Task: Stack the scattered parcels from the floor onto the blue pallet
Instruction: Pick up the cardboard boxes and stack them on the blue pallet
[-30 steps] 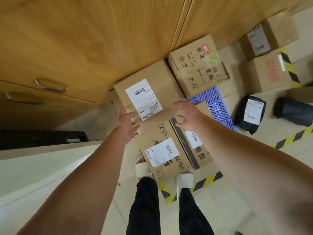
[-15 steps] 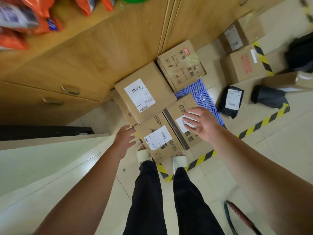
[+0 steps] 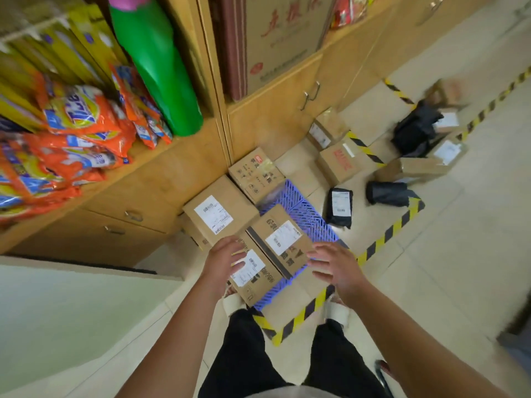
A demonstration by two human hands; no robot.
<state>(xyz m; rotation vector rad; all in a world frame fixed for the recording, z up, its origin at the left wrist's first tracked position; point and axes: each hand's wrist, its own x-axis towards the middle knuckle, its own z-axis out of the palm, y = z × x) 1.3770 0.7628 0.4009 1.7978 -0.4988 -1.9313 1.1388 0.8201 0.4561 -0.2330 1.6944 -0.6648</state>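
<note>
Left hand [image 3: 222, 261] hangs open, fingers spread and holding nothing, above the near box [image 3: 258, 280] on the pallet [image 3: 304, 209]; whether it touches the cardboard cannot be told. Right hand [image 3: 334, 264] is likewise open and empty, fingers splayed, over the pallet's near right edge, just beside the striped box [image 3: 283, 239].

The blue pallet lies on the floor against the cabinet [image 3: 138, 191], inside a frame of yellow-black tape [image 3: 385, 239]. On it, the near box and the striped box sit side by side, touching. A labelled box [image 3: 219, 216] is stacked behind them on another carton, and a printed box [image 3: 257, 175] sits at the far end. Bare blue grid shows on the right.

On the floor right of the pallet lie a black bag [image 3: 340, 206] with a white label, a second black bag [image 3: 389, 193] further out, a red-printed box [image 3: 339, 162], a small box [image 3: 326, 130] by the cabinet, a tilted box [image 3: 416, 168] and a dark bundle [image 3: 413, 130]. Orange packets [image 3: 77, 116] and a green pack [image 3: 155, 67] fill the shelf above.
</note>
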